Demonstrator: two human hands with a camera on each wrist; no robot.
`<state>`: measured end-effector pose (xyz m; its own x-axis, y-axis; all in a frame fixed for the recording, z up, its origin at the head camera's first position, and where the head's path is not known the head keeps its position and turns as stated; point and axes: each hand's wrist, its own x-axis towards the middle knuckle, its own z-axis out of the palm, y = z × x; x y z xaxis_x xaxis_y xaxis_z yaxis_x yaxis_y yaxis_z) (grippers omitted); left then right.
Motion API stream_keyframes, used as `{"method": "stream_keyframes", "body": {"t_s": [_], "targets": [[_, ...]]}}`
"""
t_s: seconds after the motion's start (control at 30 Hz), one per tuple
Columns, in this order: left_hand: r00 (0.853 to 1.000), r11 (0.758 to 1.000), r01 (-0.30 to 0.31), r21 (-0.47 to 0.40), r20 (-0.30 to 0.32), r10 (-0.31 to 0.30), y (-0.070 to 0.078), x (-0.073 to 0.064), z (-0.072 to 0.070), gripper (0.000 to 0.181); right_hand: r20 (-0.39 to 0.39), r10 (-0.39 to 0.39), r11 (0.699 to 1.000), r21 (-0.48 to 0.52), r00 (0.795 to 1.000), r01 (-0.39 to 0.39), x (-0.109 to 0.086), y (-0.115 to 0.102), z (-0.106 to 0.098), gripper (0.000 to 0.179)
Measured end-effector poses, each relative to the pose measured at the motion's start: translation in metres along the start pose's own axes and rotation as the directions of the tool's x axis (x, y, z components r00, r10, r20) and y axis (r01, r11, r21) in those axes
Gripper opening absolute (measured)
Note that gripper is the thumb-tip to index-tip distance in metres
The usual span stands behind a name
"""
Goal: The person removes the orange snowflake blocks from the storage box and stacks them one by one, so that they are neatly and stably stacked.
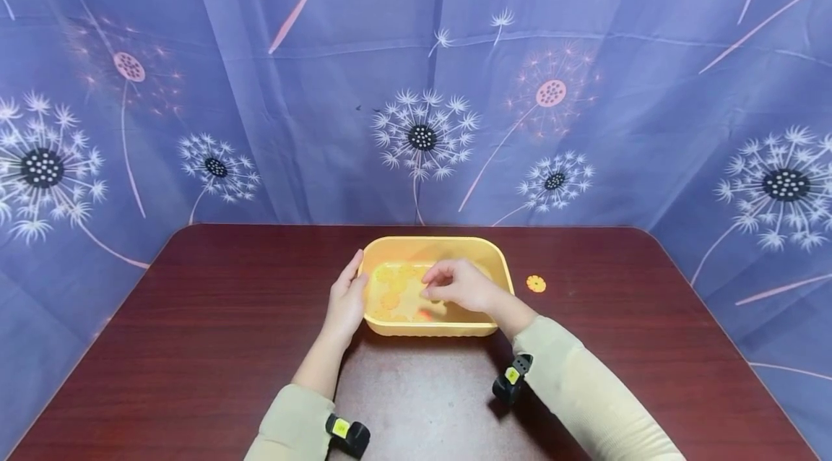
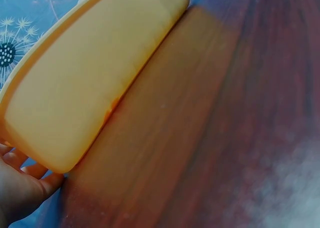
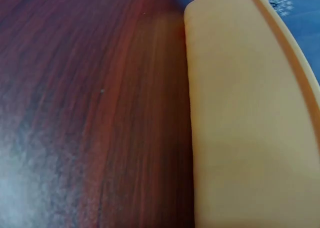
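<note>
A yellow plastic tub [image 1: 429, 329] stands near the back edge of the table. My left hand [image 1: 347, 304] holds its left end, the fingers along the outer wall and the thumb at the rim; the left wrist view shows those fingers [image 2: 51, 183] against the tub's lower corner. My right hand [image 1: 461, 286] reaches inside over the right-hand rim, fingers bent toward the thumb. I cannot tell whether anything is between its fingertips. Flat yellow and orange pieces [image 1: 392, 300] lie on the tub's floor, and a brighter orange piece [image 1: 425, 315] shows below the right thumb.
A small orange flower-shaped disc [image 1: 536, 283] lies on the dark red-brown table [image 1: 617, 345], right of the tub. Blue cloth [image 1: 325, 157] with dandelion prints hangs behind the table and along both sides. In the right wrist view, the tub's outer wall [image 3: 240, 112] fills the right part.
</note>
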<state>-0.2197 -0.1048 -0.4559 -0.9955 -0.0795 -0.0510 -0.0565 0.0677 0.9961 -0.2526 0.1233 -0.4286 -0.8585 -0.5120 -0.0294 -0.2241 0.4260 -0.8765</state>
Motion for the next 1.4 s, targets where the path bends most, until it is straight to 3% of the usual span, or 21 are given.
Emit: {"method": "stream_keyframes", "body": {"t_s": [0.3,0.53,1.03,1.3,1.4], "targets": [[1.0,1.0,-0.003,0.0,0.003,0.003,0.001,0.0,-0.001,0.05,0.101,-0.031,0.995,-0.096,0.994,0.041,0.001,0.001,0.002,0.022],[1.0,1.0,0.01,-0.019,0.008,-0.01,0.001,0.0,0.0,0.05,0.168,-0.022,0.997,-0.076,0.985,0.035,-0.003,-0.002,0.005,0.022],[1.0,1.0,0.011,-0.013,0.006,-0.011,0.001,-0.001,0.0,0.05,0.19,-0.074,0.96,-0.251,0.979,0.121,0.0,0.002,0.011,0.021],[1.0,1.0,0.006,-0.027,0.016,-0.006,0.002,0.0,0.0,0.05,0.141,-0.041,0.953,-0.291,0.989,0.081,0.001,-0.001,0.011,0.02],[1.0,1.0,0.003,-0.028,0.017,-0.003,0.002,0.0,-0.001,0.05,0.126,-0.041,0.938,-0.336,0.991,0.082,0.002,-0.001,0.011,0.017]]}}
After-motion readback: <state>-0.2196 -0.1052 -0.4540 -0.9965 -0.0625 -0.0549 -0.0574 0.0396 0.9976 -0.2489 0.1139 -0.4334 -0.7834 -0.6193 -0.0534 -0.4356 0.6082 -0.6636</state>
